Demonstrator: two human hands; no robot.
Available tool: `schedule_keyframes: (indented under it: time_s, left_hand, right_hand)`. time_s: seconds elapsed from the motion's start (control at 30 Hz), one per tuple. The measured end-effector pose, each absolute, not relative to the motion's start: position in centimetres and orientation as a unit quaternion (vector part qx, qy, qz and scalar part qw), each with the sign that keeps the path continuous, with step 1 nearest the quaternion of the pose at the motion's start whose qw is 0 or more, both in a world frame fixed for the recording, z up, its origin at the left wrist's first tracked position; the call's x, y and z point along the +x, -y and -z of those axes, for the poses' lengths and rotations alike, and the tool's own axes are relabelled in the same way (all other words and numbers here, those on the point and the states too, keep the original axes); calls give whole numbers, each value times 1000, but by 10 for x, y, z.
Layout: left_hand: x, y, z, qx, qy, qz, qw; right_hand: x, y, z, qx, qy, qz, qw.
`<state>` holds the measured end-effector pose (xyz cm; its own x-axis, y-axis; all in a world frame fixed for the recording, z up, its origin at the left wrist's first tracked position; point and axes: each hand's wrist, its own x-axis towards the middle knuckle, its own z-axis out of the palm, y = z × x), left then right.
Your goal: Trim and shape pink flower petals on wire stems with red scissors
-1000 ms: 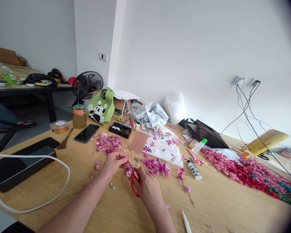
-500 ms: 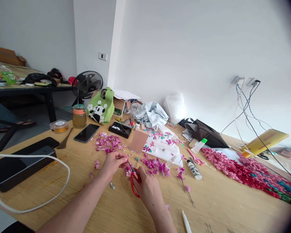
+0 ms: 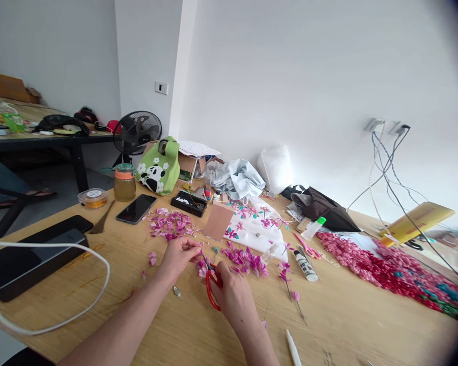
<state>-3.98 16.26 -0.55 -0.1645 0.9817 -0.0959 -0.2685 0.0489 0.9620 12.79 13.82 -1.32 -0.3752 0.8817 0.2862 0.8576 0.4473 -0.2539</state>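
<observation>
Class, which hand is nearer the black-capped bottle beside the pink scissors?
Right. The right hand, holding the red-handled scissors, lies to the left of the bottle; the left hand is farther left, near the scissors' tips.

hands (image 3: 181, 256) (image 3: 233, 292): 2 | scissors (image 3: 208, 292) (image 3: 310, 249): 2 | fan (image 3: 139, 132): 1 | jar (image 3: 124, 188): 1 | panda bag (image 3: 168, 170): 1 | wall switch (image 3: 161, 88): 1

Left hand (image 3: 181, 255) pinched, any contents too small to tell. Right hand (image 3: 233, 291) holds red-handled scissors (image 3: 208, 292), tips close by. Pink petals (image 3: 171, 224) heaped beyond, dark phone (image 3: 136, 209) near them.
</observation>
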Motion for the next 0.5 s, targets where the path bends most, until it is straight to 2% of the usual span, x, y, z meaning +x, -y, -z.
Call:
schedule_keyframes:
  time_s: [0.5]
  left_hand:
    - [-40,-164,7,373,-492,-583,528]
  right_hand:
    - [129,-141,18,-530,808,-115,232]
